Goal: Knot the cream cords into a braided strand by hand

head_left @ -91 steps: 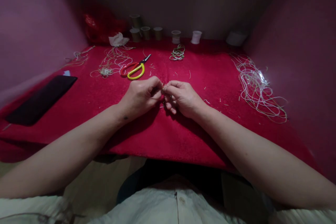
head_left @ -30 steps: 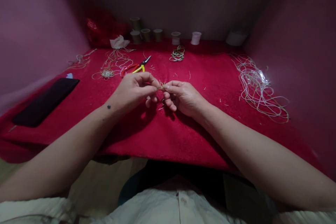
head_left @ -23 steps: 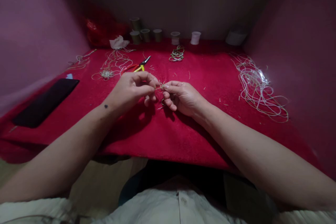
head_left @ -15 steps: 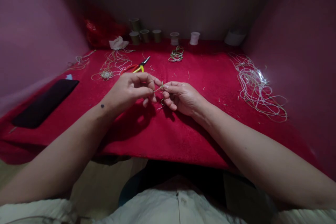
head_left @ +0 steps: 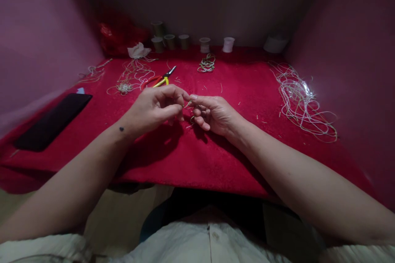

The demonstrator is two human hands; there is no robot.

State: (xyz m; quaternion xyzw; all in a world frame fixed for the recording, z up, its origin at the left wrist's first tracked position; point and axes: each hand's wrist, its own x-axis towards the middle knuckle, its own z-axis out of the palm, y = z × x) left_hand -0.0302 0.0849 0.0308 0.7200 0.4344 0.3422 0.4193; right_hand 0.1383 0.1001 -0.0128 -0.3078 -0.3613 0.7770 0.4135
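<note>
My left hand (head_left: 163,104) and my right hand (head_left: 212,111) meet over the middle of the red cloth. Between their fingertips is a thin green-and-white cord (head_left: 189,103), with a small knotted part near the right thumb. My right thumb and forefinger pinch it. The left thumb and fingers close on its other side. A loose end of the cord hangs below the right fingers. Just beyond my left hand lie scissors (head_left: 162,80) with red and yellow handles, their blades pointing away from me. How the cord runs inside the fingers is hidden.
Tangled cords lie at the left (head_left: 125,87) and right (head_left: 304,107), and a small cord bundle (head_left: 206,63) at the back. Several thread spools (head_left: 228,45) line the far edge beside a red bag (head_left: 120,35). A black phone-like slab (head_left: 54,121) rests at left. Cord snippets are scattered about.
My right thumb has straightened and slid up to the left fingertips. The knotted part of the cord now sits lower, under the thumb. The forearms have barely moved.
</note>
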